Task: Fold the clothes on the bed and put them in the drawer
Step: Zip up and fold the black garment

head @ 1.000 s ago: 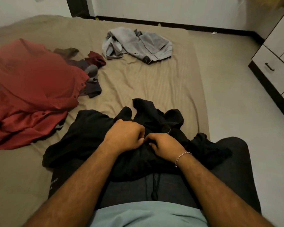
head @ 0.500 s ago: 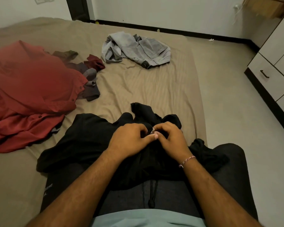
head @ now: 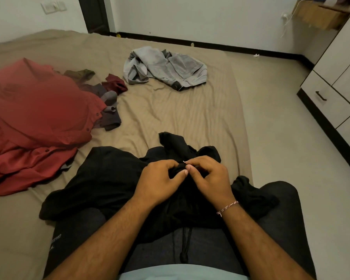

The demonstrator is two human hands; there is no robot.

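Head view, looking down from a seated person at the edge of a bed [head: 190, 110] covered in a tan sheet. A crumpled black garment [head: 101, 182] lies across the person's lap and spills onto the mattress to the left. Both hands meet at the middle of it. The left hand [head: 160, 178] has its fingers curled, pinching a bunch of the black fabric between thumb and fingertips. The right hand [head: 210, 176], with a thin thread bracelet [head: 227, 208] on its wrist, is also curled and pinches the same bunch, thumb tip touching the left thumb; a tiny pale bit shows between the fingertips, too small to identify. On the bed's left side sits a heap of red shirts [head: 34, 122], with a few small dark pieces [head: 109, 102] beside it. Farther away lies a rumpled grey garment [head: 166, 69]. A white drawer unit [head: 331, 98] with a dark handle stands against the right wall, across bare floor.
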